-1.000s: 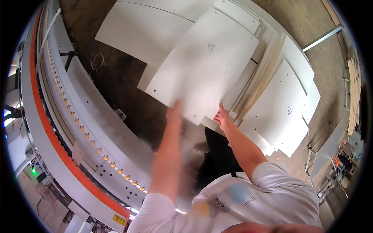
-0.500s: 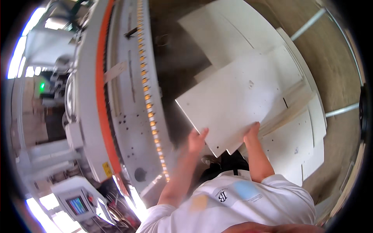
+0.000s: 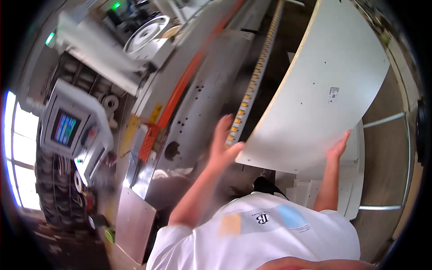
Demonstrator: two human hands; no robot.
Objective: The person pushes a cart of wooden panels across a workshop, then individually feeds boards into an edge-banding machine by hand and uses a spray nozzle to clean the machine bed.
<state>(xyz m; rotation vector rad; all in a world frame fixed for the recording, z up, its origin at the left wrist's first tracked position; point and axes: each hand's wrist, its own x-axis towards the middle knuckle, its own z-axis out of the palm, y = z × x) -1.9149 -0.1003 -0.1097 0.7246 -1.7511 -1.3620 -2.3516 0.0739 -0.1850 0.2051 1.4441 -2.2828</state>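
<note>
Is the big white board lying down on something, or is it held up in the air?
Held up. The left hand grips the white board's near corner and the right hand its near edge.

We have one view only, from the head: it looks steeply down, close over the white panel [image 3: 315, 94] and the long machine [image 3: 202, 103].

Item: white rectangular panel [image 3: 321, 90] | Surface: small drilled holes, small label | Pose: tilted, carried off the floor | Position: frame 1–2 o'clock

Woodworking workshop: long panel-feeding machine [image 3: 198, 85], control screen [image 3: 65, 128], stacked boards [image 3: 315, 191].
</note>
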